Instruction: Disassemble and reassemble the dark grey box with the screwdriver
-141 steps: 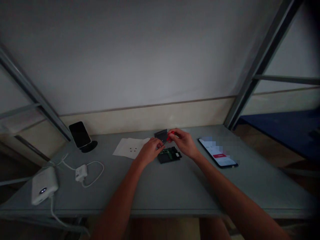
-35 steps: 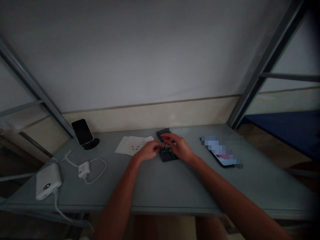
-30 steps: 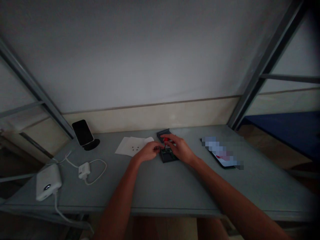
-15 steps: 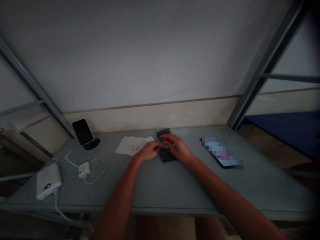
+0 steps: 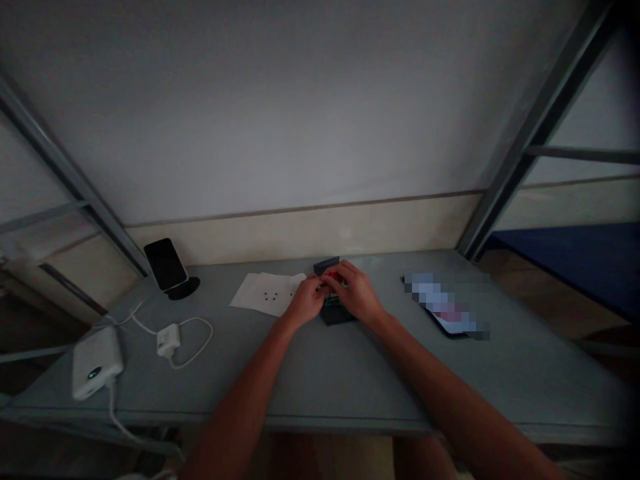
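Note:
A dark opened case with a green circuit board in it lies at the middle of the desk. Over it, my right hand is closed on a small red-handled screwdriver, its thin shaft mostly hidden by fingers. My left hand comes in from the left, fingertips pinched together against the right hand's fingers. Whatever sits in that pinch is too small to make out. White paper lies left of the case, with several tiny dark screws on it, and my left hand covers its right edge.
To the left are a phone on a stand, a white charger with a looped cable and a white power bank. A tablet-like device with a blurred screen lies at right. Metal posts flank the grey desk.
My left hand has moved slightly right and up, closer to my right hand. The right hand's fingers have curled further around the red handle.

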